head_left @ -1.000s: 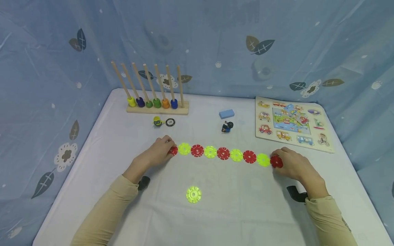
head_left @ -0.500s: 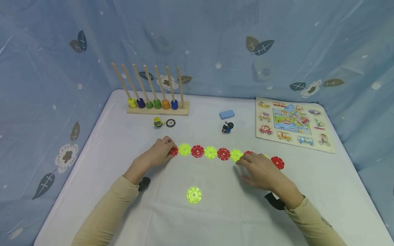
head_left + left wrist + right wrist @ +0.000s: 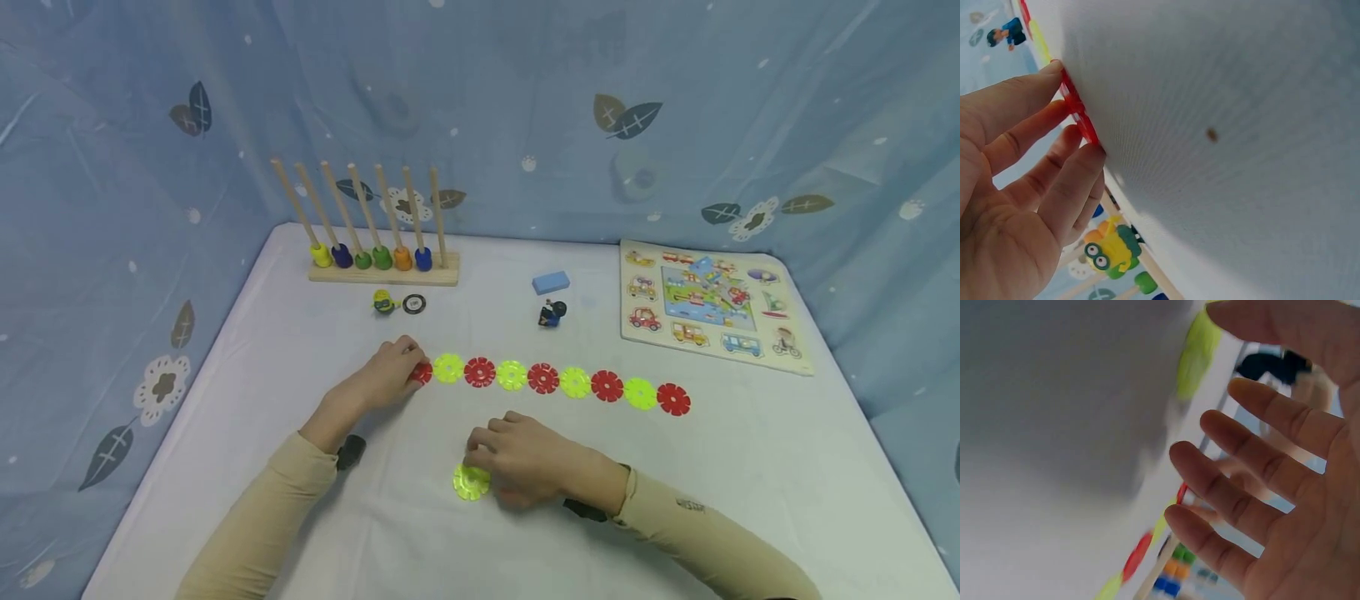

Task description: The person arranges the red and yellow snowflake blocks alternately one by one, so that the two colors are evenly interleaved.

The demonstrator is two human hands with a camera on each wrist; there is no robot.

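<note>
A row of linked red and yellow-green slotted plastic discs [image 3: 543, 378] lies across the white table. At its left end my left hand [image 3: 386, 372] holds a red disc [image 3: 1077, 107], thumb at one edge and fingertips at the other, in the left wrist view. A loose yellow-green disc [image 3: 470, 483] lies flat nearer the front. My right hand [image 3: 525, 458] is over its right upper edge, partly covering it. In the right wrist view the fingers [image 3: 1235, 500] are spread apart, and the thumb tip is by the yellow-green disc [image 3: 1199, 356].
Behind the row stand a peg rack with coloured beads [image 3: 384, 271], a small yellow toy figure [image 3: 383, 302], a round black-and-white chip [image 3: 414, 303], a blue block [image 3: 551, 282] and a toy figure in blue [image 3: 552, 313]. A vehicle puzzle board [image 3: 712, 354] lies at the back right.
My right hand has left the red disc at the row's right end and moved left and toward the front, to the loose yellow-green disc. The left hand stays at the row's left end.
</note>
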